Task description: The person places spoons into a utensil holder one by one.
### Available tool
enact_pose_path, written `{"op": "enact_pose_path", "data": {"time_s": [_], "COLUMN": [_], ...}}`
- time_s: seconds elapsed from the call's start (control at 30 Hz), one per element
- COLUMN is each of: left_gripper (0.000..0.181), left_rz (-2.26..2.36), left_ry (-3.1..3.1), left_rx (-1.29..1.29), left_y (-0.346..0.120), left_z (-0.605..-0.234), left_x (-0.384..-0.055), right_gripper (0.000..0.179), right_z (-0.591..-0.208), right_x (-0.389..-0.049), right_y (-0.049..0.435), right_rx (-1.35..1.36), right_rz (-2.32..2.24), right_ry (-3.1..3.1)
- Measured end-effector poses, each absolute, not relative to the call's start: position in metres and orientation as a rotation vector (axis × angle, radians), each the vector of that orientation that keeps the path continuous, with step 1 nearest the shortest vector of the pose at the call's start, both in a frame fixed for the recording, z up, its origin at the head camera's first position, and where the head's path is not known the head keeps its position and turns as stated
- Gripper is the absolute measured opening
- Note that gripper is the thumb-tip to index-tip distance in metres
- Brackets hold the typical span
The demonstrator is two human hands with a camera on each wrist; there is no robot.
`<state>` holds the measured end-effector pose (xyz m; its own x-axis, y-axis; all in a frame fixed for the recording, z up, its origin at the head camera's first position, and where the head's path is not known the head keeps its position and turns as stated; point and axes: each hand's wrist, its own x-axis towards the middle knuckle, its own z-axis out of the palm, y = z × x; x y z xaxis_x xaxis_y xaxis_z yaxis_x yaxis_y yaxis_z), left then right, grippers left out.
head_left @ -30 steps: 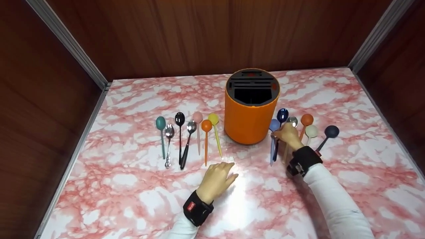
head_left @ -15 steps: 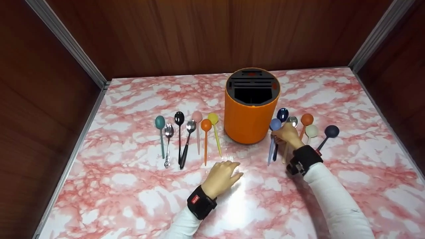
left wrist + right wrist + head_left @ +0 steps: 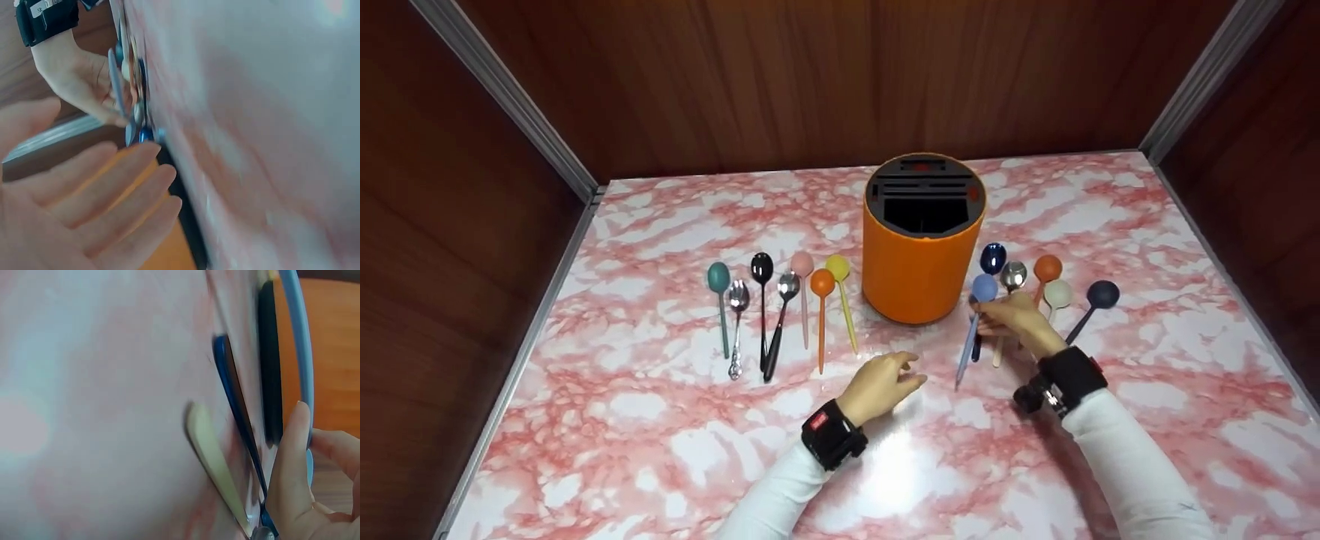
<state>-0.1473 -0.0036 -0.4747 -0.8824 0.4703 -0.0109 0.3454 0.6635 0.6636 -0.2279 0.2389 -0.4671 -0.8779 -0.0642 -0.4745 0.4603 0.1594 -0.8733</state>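
Observation:
In the head view my right hand (image 3: 1020,315) pinches a light blue spoon (image 3: 969,345) near its bowl, thumb against finger. The right wrist view shows its handle (image 3: 301,337) lifted off the tabletop. Just under that hand lie a dark blue spoon (image 3: 994,258) and a silver spoon with a cream handle (image 3: 1014,276). My left hand (image 3: 879,386) hovers over the front middle of the table, holding nothing. Its fingers (image 3: 112,197) spread fairly straight in the left wrist view. Behind both hands stands an orange cylindrical utensil holder (image 3: 919,277) with a black slotted top.
Left of the holder lie several utensils, among them a teal spoon (image 3: 718,277), a silver fork (image 3: 739,296), an orange spoon (image 3: 822,283) and a yellow spoon (image 3: 838,267). To the right are another orange spoon (image 3: 1046,268), a pale spoon (image 3: 1057,294) and a navy spoon (image 3: 1102,295).
My right hand has raised the light blue spoon from the table, and its handle end has swung toward the left and front. The left hand has moved to the right.

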Motion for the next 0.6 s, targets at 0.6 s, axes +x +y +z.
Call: {"op": "enact_pose_path", "data": {"time_s": [0.6], "left_gripper": [0.026], "left_rz": [1.673], "left_ry": [2.015], "left_rx": [0.176], "left_y": [0.034], "left_z": [-0.487], "left_x": [-0.162], "right_gripper": [0.019], "right_z": [-0.468], "right_x": [-0.191], "right_y": [0.229], "right_rx": [0.127], "right_rz": [-2.094], "right_ry": [1.785]}}
